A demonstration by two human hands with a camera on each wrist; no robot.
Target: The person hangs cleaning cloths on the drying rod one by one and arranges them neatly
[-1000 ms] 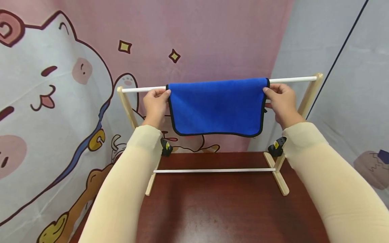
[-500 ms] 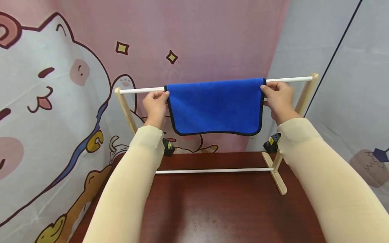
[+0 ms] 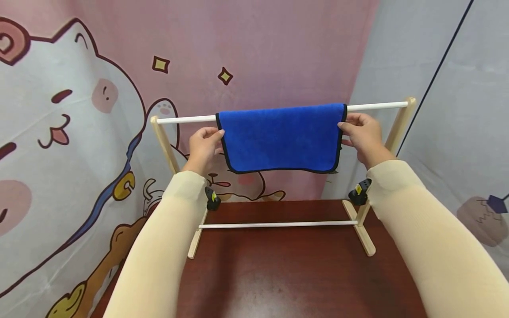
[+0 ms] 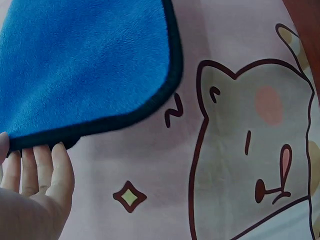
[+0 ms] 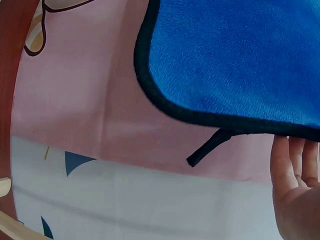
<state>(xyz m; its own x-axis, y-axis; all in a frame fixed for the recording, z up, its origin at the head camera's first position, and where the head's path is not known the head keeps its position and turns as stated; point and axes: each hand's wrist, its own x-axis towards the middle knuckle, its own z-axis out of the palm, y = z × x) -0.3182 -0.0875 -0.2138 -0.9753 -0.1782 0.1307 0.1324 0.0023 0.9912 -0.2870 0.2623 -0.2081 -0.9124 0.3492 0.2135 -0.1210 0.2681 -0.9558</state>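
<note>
A blue plush towel (image 3: pixel 280 139) with black edging hangs folded over the white top rod (image 3: pixel 187 119) of a wooden rack. My left hand (image 3: pixel 203 148) pinches its left edge a little below the rod, thumb in front. In the left wrist view, that hand's fingers (image 4: pixel 45 170) reach behind the black edging (image 4: pixel 115 121). My right hand (image 3: pixel 363 134) pinches the opposite edge at a similar height, with its fingers (image 5: pixel 282 160) passing behind the cloth in the right wrist view. A short black loop (image 5: pixel 207 148) sticks out from the towel's edge there.
Pale wooden posts (image 3: pixel 401 123) and feet (image 3: pixel 362 234) carry the rack on a dark red-brown table (image 3: pixel 274 274), with a lower white rod (image 3: pixel 278 225) between them. Behind it hangs a pink and white cartoon-printed curtain (image 3: pixel 278 53).
Both hands have slid down slightly from the rod along the towel's side edges. The front panel's lower hem sits a little higher. The towel stays over the rod.
</note>
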